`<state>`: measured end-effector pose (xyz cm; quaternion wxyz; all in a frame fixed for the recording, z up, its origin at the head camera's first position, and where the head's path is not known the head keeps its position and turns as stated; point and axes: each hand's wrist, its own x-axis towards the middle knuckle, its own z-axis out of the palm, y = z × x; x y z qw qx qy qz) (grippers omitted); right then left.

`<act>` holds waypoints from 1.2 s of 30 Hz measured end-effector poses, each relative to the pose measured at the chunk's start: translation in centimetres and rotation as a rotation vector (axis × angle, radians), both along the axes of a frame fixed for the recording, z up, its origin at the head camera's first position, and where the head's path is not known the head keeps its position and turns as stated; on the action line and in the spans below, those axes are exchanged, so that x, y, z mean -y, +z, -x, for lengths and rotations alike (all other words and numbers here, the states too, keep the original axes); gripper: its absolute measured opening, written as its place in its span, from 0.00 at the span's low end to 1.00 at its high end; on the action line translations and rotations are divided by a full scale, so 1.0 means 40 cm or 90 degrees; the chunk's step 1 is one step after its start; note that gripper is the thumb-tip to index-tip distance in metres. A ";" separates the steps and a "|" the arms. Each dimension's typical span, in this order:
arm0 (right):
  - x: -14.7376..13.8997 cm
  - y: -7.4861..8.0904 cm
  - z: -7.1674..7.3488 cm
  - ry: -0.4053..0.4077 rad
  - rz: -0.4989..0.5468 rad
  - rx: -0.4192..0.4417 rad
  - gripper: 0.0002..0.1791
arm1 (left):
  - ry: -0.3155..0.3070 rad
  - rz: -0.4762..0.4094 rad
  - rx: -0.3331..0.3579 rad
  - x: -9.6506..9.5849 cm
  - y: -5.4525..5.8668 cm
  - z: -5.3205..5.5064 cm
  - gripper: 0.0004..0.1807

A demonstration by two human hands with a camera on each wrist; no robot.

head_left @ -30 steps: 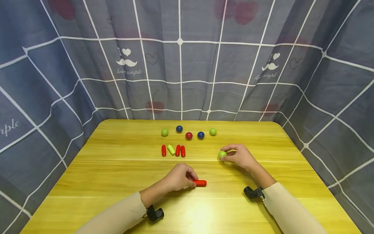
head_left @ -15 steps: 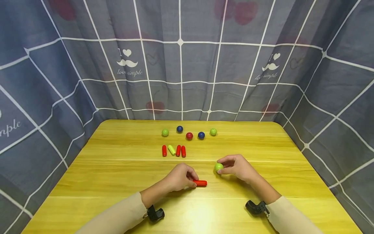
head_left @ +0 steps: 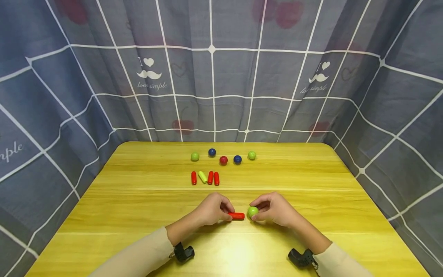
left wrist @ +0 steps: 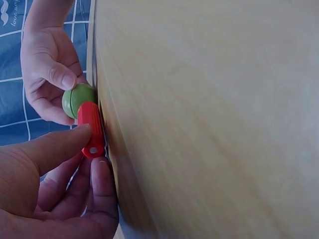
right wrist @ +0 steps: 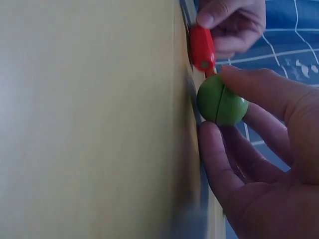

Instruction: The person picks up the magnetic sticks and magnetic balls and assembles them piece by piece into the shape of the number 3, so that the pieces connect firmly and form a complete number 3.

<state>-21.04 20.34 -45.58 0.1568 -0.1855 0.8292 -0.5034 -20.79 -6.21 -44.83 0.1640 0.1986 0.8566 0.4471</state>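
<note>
With left hand, pinches red stick; with right hand, pinches green ball just beside its tip.

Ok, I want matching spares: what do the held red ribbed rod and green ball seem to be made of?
Red ribbed rod: probably satin hard plastic, from its even colour and moulded-looking ridges; its pale end disc may be metal. Green ball: likely hard plastic, smooth and glossy, given its highlight and thin seam.
</note>
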 end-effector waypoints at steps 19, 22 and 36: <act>0.026 0.004 -0.020 0.001 0.000 -0.006 0.18 | -0.003 -0.013 0.007 0.003 0.003 0.004 0.06; 0.026 0.004 -0.020 0.001 -0.002 -0.006 0.18 | -0.016 -0.020 0.010 0.009 0.004 0.009 0.07; 0.024 0.002 -0.018 0.001 0.000 -0.006 0.17 | 0.123 0.034 -0.106 0.085 0.052 0.105 0.07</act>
